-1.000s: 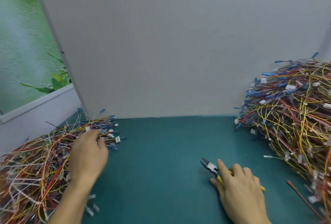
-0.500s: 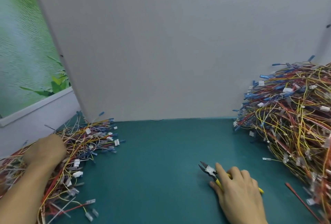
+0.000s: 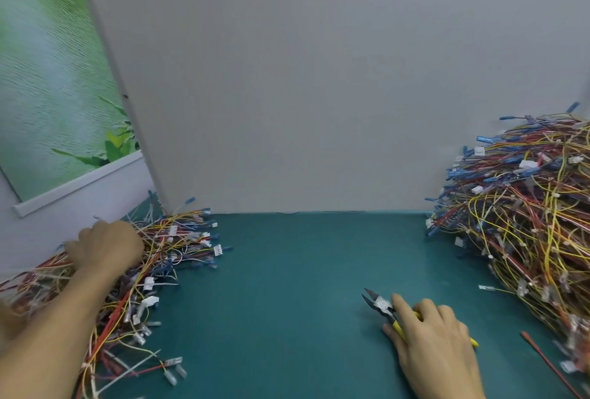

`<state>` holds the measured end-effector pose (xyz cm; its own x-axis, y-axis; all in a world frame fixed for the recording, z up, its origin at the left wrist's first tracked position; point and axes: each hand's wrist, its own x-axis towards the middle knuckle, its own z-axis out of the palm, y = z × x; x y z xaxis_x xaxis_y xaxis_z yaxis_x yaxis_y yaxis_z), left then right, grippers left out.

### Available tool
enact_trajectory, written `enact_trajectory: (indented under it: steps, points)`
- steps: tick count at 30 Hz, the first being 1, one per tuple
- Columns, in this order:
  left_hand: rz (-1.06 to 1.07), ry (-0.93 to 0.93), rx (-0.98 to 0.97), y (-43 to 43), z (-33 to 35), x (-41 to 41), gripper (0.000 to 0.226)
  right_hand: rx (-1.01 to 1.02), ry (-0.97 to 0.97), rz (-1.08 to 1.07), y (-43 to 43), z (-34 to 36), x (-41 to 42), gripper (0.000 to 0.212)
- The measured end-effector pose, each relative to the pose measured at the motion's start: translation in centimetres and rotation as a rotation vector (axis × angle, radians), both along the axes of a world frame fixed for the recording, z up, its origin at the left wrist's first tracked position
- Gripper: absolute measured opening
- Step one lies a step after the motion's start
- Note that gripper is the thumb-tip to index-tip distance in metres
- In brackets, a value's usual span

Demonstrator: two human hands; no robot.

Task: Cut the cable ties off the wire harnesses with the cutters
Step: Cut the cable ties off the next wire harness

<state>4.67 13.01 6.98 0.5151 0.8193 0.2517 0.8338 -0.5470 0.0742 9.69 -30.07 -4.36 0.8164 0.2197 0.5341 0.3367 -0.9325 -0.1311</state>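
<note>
yellow-handled cutters [image 3: 381,305], dark jaws slightly parted, under right hand [image 3: 437,344].

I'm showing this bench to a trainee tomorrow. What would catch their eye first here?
Two tangled heaps of coloured wire harnesses: a tall pile at the right edge and a flatter pile at the left, on a green mat. The left hand rests on the left pile. The right hand lies on the mat over yellow-handled cutters, their tip slightly open.
</note>
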Motion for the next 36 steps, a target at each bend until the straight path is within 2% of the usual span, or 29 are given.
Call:
enact_trajectory:
  steps: [4, 10, 14, 16, 18, 20, 22, 23, 24, 26, 27, 28, 29, 30, 32, 35, 36]
  points:
    - [0.018, 0.006, 0.213, -0.4, -0.1, -0.2, 0.018, 0.017, 0.069, 0.018, 0.0, -0.1, 0.2, 0.051]
    - [-0.033, -0.017, 0.298, 0.7, -0.5, -0.6, 0.026, 0.006, 0.071, 0.035, 0.1, -0.2, 0.5, 0.051]
    - [-0.113, -0.26, 0.429, 0.5, 0.2, -0.9, 0.018, -0.004, 0.083, 0.044, 0.1, -0.3, 0.6, 0.05]
    - [-0.076, -0.179, 0.359, 0.5, 0.4, -0.8, 0.019, -0.003, 0.072, 0.051, 0.1, -0.3, 0.5, 0.05]
    - [-0.024, -0.102, 0.178, 1.0, 0.5, -0.7, 0.022, -0.003, 0.067, 0.049, -0.1, -0.3, 0.6, 0.05]
    - [-0.031, -0.226, 0.123, 1.5, 0.6, -0.7, 0.022, -0.004, 0.094, 0.059, 0.0, -0.1, 0.5, 0.05]
    - [-0.083, -0.481, 0.121, 1.8, 0.9, -0.9, 0.029, -0.004, 0.107, 0.05, 0.1, -0.1, 0.5, 0.05]
    - [-0.086, -0.548, 0.105, 1.9, 1.1, -1.1, 0.031, -0.004, 0.114, 0.054, 0.1, -0.2, 0.5, 0.05]
    - [-0.08, -0.544, 0.087, 1.8, 1.2, -1.3, 0.03, -0.01, 0.109, 0.059, 0.1, -0.2, 0.5, 0.048]
    - [-0.06, -0.367, 0.058, 2.1, 1.1, -1.4, 0.026, 0.013, 0.034, 0.049, -0.1, -0.2, 0.5, 0.033]
    - [-0.05, -0.337, 0.051, 2.1, 1.2, -1.6, 0.025, 0.036, -0.002, 0.034, -0.1, -0.1, 0.5, 0.043]
    - [-0.059, -0.348, 0.094, 2.1, 1.4, -1.6, 0.027, 0.072, -0.038, 0.051, -0.1, -0.5, 0.8, 0.066]
    - [-0.105, -0.424, 0.185, 1.7, 1.6, -1.8, 0.031, 0.101, -0.052, 0.066, -0.1, -0.7, 0.8, 0.082]
    - [-0.146, -0.523, 0.267, 1.4, 1.8, -1.8, 0.034, 0.12, -0.071, 0.074, 0.0, -0.8, 0.9, 0.089]
    - [-0.13, -0.609, 0.278, 1.1, 2.1, -2.0, 0.031, 0.116, -0.076, 0.076, 0.1, -0.7, 0.9, 0.091]
    - [-0.049, -0.397, 0.035, 2.0, 2.3, -1.8, 0.018, 0.106, -0.1, 0.078, 0.1, -0.5, 1.0, 0.09]
    - [-0.035, -0.399, 0.005, 2.2, 2.4, -1.8, 0.016, 0.103, -0.099, 0.073, 0.1, -0.7, 1.0, 0.09]
